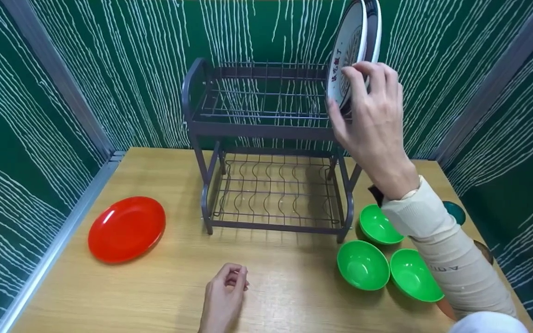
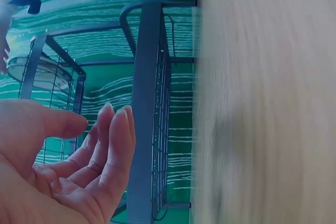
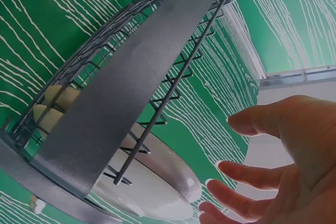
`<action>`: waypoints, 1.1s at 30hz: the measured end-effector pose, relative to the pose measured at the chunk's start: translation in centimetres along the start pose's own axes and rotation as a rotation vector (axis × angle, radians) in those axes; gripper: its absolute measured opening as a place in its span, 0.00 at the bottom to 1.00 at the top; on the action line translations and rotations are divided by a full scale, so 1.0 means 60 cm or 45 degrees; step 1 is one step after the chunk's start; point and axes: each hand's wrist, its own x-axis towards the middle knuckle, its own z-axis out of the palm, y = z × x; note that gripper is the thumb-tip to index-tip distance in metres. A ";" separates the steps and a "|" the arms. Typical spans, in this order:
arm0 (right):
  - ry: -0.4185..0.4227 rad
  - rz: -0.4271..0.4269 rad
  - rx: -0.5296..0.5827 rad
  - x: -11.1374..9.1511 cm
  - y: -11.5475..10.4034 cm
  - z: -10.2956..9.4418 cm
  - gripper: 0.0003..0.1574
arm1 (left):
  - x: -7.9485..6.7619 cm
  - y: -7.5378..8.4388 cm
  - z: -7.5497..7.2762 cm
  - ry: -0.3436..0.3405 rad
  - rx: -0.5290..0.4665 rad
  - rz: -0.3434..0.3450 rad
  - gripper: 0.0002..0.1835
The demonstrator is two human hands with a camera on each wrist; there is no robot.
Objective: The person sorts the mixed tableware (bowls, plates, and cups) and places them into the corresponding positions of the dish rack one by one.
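Two white patterned plates, the front plate (image 1: pixel 347 55) and one behind it (image 1: pixel 375 23), stand on edge at the right end of the upper tier of a dark dish rack (image 1: pixel 266 130). Beside them is my right hand (image 1: pixel 377 115), its thumb and fingers spread. In the right wrist view the fingers (image 3: pixel 247 174) curve loosely with nothing between them, apart from the plates (image 3: pixel 152 195). My left hand (image 1: pixel 224 296) hovers over the table in front of the rack. Its fingers (image 2: pixel 118 145) are loosely bent and hold nothing.
A red plate (image 1: pixel 127 230) lies on the table (image 1: pixel 266 273) left of the rack. To the right sit three green bowls (image 1: pixel 363 266), with a dark teal item (image 1: pixel 455 212) partly behind my right sleeve. Green walls with white streaks (image 1: pixel 151 46) enclose the table.
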 end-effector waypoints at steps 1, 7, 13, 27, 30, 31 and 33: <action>-0.001 -0.005 0.000 -0.003 0.001 0.000 0.28 | 0.001 0.000 -0.002 0.011 0.005 -0.001 0.09; -0.017 -0.055 -0.038 -0.022 0.006 0.003 0.29 | 0.008 0.000 -0.008 0.115 0.082 0.015 0.06; -0.033 -0.065 -0.051 -0.044 0.010 0.002 0.29 | 0.012 0.005 -0.012 0.154 0.099 -0.020 0.05; -0.069 -0.096 -0.019 -0.115 0.016 -0.006 0.29 | 0.029 0.013 -0.031 0.239 0.130 0.003 0.03; -0.072 -0.087 0.001 -0.132 0.015 -0.006 0.29 | 0.032 0.013 -0.034 0.247 0.125 -0.019 0.03; -0.072 -0.083 0.014 -0.138 0.015 -0.006 0.29 | 0.032 0.013 -0.035 0.249 0.126 -0.026 0.03; -0.076 -0.075 0.041 -0.149 0.013 -0.005 0.29 | 0.034 0.012 -0.039 0.258 0.132 -0.042 0.03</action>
